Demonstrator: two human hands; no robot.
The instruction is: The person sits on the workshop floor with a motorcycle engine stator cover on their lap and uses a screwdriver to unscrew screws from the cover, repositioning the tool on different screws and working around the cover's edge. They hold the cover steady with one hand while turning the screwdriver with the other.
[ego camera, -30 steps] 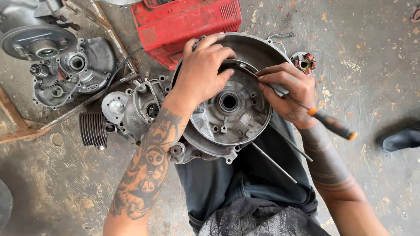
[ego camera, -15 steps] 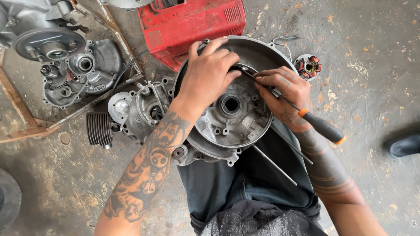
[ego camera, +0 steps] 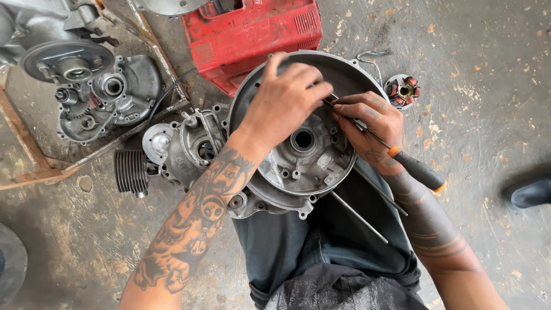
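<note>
A grey metal engine casing [ego camera: 310,166] with a round central hole rests on my lap and on the concrete floor. My left hand [ego camera: 284,103] lies across the casing's upper half, fingers bent and pressing on it. My right hand [ego camera: 370,126] grips a screwdriver [ego camera: 413,166] with a black and orange handle; its shaft points up-left under my left fingers, so the tip is hidden. Two thin metal rods [ego camera: 359,215] stick out from beneath the casing over my dark trousers.
A finned cylinder and engine block [ego camera: 172,152] join the casing's left side. Another engine half [ego camera: 97,97] lies at upper left, a red metal cover [ego camera: 252,31] behind. A small coil stator [ego camera: 403,90] sits at right; a dark shoe [ego camera: 528,192] shows at the right edge.
My right hand has turned the screwdriver so its handle now angles lower right and sits closer to the casing. My left hand has slid slightly across the casing's top.
</note>
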